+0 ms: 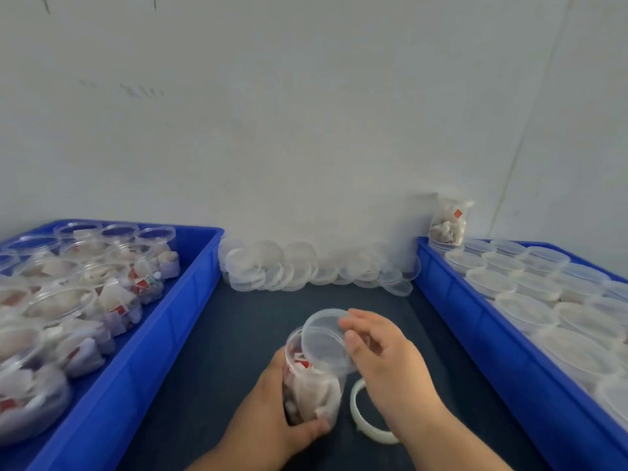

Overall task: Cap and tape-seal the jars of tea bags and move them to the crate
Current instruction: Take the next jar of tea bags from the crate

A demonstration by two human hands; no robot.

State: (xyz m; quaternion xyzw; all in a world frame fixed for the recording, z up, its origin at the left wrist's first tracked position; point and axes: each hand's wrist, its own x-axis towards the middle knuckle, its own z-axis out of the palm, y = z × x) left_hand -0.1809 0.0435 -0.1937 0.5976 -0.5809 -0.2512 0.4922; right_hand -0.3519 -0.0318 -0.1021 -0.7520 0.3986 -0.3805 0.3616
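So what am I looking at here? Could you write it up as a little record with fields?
Left hand: grips the jar of tea bags by its side
Right hand: holds a clear lid tilted over the jar's mouth, not yet seated
Tape roll: lies on the table beside the jar, partly under the right wrist
Spare lids: heaped against the wall
Left crate: uncapped jars
Right crate: capped jars
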